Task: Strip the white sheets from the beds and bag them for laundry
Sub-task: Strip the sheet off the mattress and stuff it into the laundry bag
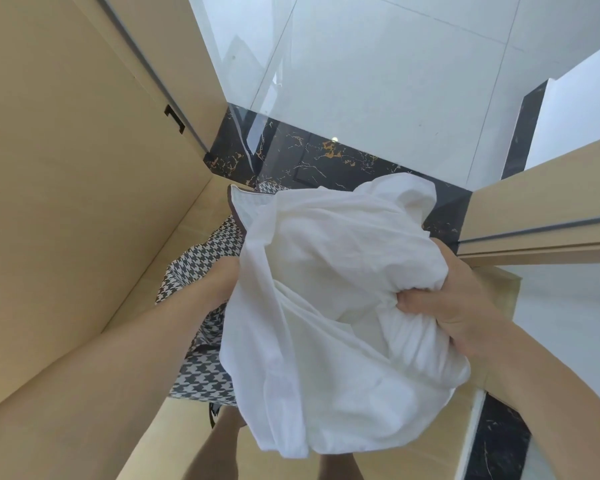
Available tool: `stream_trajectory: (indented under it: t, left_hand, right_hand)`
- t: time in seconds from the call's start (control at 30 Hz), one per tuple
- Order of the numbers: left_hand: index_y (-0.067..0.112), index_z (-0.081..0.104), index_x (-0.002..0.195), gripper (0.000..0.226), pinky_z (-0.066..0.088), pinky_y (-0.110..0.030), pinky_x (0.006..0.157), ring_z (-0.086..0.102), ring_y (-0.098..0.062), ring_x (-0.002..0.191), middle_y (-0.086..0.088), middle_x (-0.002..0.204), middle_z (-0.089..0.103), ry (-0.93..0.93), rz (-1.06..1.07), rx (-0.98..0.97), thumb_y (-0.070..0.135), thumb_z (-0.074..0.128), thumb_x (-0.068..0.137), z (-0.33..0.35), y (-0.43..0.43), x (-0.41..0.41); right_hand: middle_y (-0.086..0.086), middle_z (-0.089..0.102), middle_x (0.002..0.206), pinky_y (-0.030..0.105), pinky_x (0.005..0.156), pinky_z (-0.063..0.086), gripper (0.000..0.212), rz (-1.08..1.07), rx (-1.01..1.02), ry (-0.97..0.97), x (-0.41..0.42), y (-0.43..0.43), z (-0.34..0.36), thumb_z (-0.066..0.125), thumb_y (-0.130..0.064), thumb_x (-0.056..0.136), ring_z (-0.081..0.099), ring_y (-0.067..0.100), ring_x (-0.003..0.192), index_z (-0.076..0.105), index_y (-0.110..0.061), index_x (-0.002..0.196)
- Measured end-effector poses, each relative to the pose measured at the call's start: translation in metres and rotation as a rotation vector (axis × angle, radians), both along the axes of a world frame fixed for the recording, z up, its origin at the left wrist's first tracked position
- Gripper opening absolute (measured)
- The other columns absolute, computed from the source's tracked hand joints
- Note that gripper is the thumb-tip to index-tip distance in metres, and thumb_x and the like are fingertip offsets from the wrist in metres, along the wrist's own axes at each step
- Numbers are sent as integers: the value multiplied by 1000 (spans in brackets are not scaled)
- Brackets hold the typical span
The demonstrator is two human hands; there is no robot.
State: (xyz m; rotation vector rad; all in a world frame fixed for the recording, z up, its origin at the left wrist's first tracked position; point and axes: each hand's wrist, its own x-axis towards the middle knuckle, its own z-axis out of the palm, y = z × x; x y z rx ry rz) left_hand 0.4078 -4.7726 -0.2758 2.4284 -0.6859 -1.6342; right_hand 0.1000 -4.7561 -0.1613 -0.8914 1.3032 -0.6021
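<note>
The right hand [444,299] grips a bunched white sheet [326,271]. Its fingers are curled tightly into the cloth, and folds are squeezed between the thumb and the other fingers. From this grip the sheet spreads to the left and upward as a big, loose bundle. Another part of it hangs down below the grip, in front of the person's body.

The left hand [222,275] is on the far side of the bundle from the right hand, at nearly the same height. Only the wrist and the back of this hand can be seen. The fingers go behind the sheet, so I cannot tell if they are spread or closed, or what they hold.

Just beside the left hand, and partly under the sheet, there is a bag [201,258] with a black and white houndstooth pattern. Its upper edge shows a white lining with a brown border, above the left hand and touching the bundle. The sheet covers most of the bag's opening, so it is not clear how much cloth is already inside.

Beyond both hands the floor [378,81] is of shiny white tiles, with a black marble strip [326,157] that has gold veins. A beige wooden panel [66,168] stands to the left of the left arm. A beige door frame [534,216] is above the right hand.
</note>
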Motion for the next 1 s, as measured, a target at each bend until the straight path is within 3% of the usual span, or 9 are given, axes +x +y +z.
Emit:
stream_trajectory:
  t: [0.07, 0.2, 0.4, 0.6, 0.7, 0.8, 0.87, 0.93, 1.0]
  left_hand:
    - [15, 42, 67, 40, 35, -31, 69, 43, -22, 74, -3, 74, 43, -12, -50, -25, 2, 37, 105, 5, -4, 3]
    - [10, 58, 82, 15, 32, -32, 60, 45, -17, 67, -5, 79, 54, -91, -39, -142, 17, 52, 95, 40, -18, 22]
    - [11, 45, 70, 32, 25, -33, 55, 42, -25, 69, -6, 71, 47, -265, -363, -171, 21, 45, 100, 101, -38, 34]
    - [9, 60, 104, 30, 37, -34, 73, 50, -25, 89, -11, 101, 58, -111, -286, -262, 33, 42, 106, 153, -61, 25]
    - [5, 67, 100, 37, 41, -32, 70, 56, -22, 81, -8, 88, 65, -14, -122, -372, 38, 49, 103, 171, -71, 21]
    - [8, 58, 71, 41, 36, -15, 46, 50, -5, 47, 10, 52, 57, 19, -24, -400, 39, 63, 97, 179, -79, 23]
    - [12, 53, 66, 40, 35, -12, 37, 47, -4, 36, 11, 43, 53, 18, -8, -383, 36, 69, 94, 182, -82, 26]
    - [5, 60, 79, 32, 56, -25, 54, 63, -15, 57, -3, 68, 67, 81, 55, -385, 31, 74, 91, 186, -86, 30]
    - [-5, 65, 104, 41, 58, -50, 91, 70, -31, 96, -16, 108, 71, 123, 100, -360, 30, 79, 86, 193, -90, 36]
  right_hand:
    - [-12, 74, 96, 19, 67, 54, 66, -9, -6, 7, -6, 0, 3, 73, 1, 51, 70, 5, 90, 70, -47, 96]
    - [4, 73, 108, 35, 79, 57, 75, -110, -2, -1, -24, 0, 22, 76, 0, 50, 70, 20, 100, 64, -24, 119]
    - [1, 75, 101, 26, 67, 58, 70, -224, -79, -9, -43, -11, 67, 72, -1, 52, 73, 21, 94, 64, -14, 120]
    - [9, 74, 111, 37, 71, 59, 66, -308, -126, -142, -29, -20, 93, 73, -2, 59, 72, 29, 100, 65, -18, 123]
    - [14, 72, 117, 39, 74, 60, 56, -399, -103, -270, -13, -12, 87, 72, -5, 67, 71, 32, 104, 67, -15, 122]
    - [13, 72, 117, 38, 72, 61, 61, -519, -3, -282, 14, 5, 66, 78, -9, 63, 72, 30, 103, 66, -10, 123]
    - [12, 74, 110, 32, 64, 60, 54, -554, 58, -223, 29, 18, 46, 79, -5, 65, 74, 23, 93, 68, -8, 118]
    - [12, 76, 100, 29, 55, 58, 41, -571, 125, -153, 38, 32, 26, 76, 3, 71, 75, 22, 82, 70, -8, 109]
    - [16, 75, 98, 35, 55, 59, 45, -584, 212, -116, 44, 45, 7, 79, 4, 67, 74, 30, 84, 68, -3, 110]
